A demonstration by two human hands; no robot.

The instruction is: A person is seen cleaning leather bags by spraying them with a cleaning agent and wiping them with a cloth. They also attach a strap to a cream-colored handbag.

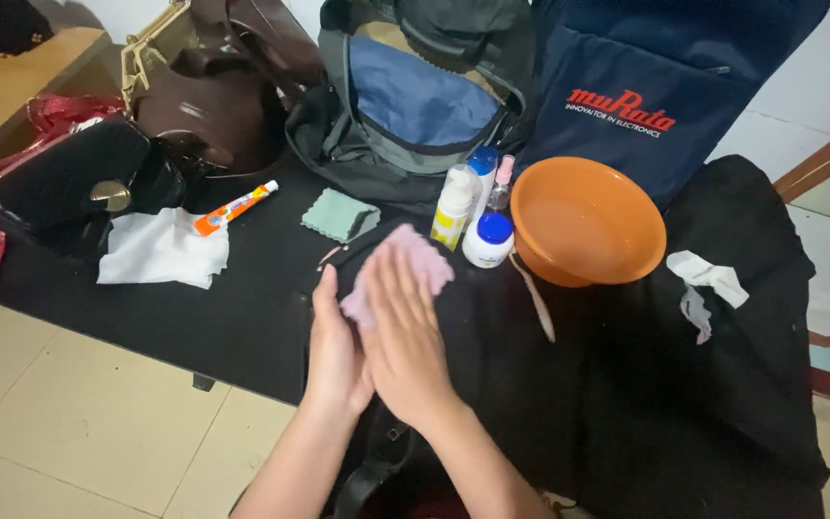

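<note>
My left hand (332,348) and my right hand (403,338) are pressed together over a black item (492,365) on the low black table (242,308). A pink cloth (419,259) lies between and under the palms, its far end sticking out past my right fingertips. My right hand lies flat on top of the cloth, fingers stretched out. My left hand stands on its edge against it. Just beyond the cloth stand a white jar with a blue lid (488,240) and a white pump bottle (454,206).
An orange bowl (583,221) sits at right of the bottles. A green cloth (338,214), an orange tube (234,208) and a white cloth (163,250) lie at left. Bags line the back: black (69,183), brown (213,86), grey-blue backpack (415,96), navy tote (665,77).
</note>
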